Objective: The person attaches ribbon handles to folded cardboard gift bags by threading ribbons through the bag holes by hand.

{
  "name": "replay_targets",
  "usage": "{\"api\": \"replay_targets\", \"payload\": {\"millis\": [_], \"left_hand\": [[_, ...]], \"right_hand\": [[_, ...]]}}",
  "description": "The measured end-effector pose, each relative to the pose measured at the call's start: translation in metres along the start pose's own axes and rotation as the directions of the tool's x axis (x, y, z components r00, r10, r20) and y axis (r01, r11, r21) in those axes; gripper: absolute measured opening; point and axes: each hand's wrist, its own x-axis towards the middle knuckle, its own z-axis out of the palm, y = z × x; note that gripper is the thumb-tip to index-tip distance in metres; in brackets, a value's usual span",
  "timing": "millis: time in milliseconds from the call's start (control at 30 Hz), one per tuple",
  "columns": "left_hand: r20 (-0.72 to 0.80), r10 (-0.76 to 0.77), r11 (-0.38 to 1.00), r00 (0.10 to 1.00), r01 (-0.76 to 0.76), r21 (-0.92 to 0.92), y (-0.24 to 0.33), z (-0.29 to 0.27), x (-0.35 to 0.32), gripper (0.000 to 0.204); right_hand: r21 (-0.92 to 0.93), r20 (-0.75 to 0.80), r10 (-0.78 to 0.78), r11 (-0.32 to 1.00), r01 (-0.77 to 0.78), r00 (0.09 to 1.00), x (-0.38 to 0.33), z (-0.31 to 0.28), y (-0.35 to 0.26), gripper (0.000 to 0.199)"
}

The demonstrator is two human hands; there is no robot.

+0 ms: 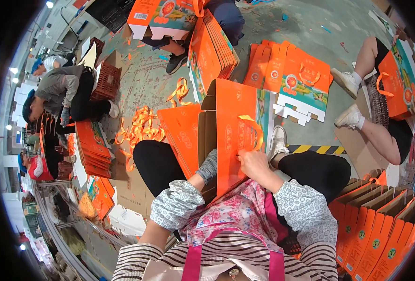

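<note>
An orange cardboard gift box [228,136] with a green printed side stands upright between my knees, its brown inside showing. My left hand [209,167], in a grey knitted glove, reaches into the box behind the orange panel; its fingers are hidden. My bare right hand [255,165] presses against the panel's outer face, fingers pinched together at the lower part of the orange ribbon handle [253,129]. The ribbon loops out from the panel just above that hand. Another folded orange carton [181,133] leans at the left of the box.
Loose orange ribbons [142,126] lie heaped at the left. Flat cartons [306,79] are spread on the floor ahead, beside a leaning stack [209,54]. Several boxes with handles [371,225] stand in a row at my right. Co-workers sit left, ahead and right with cartons.
</note>
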Motion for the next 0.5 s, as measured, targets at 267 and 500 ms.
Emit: {"api": "replay_targets", "payload": {"millis": [267, 500], "left_hand": [[0.038, 0.07, 0.822, 0.997, -0.08, 0.564, 0.022, 0.006, -0.007, 0.021], [0.09, 0.244, 0.84, 0.965, -0.257, 0.478, 0.0, -0.005, 0.002, 0.023]], "right_hand": [[-0.09, -0.037, -0.1, 0.991, 0.096, 0.994, 0.003, 0.004, 0.002, 0.008], [0.037, 0.067, 0.029, 0.999, -0.032, 0.997, 0.003, 0.002, 0.002, 0.015]]}}
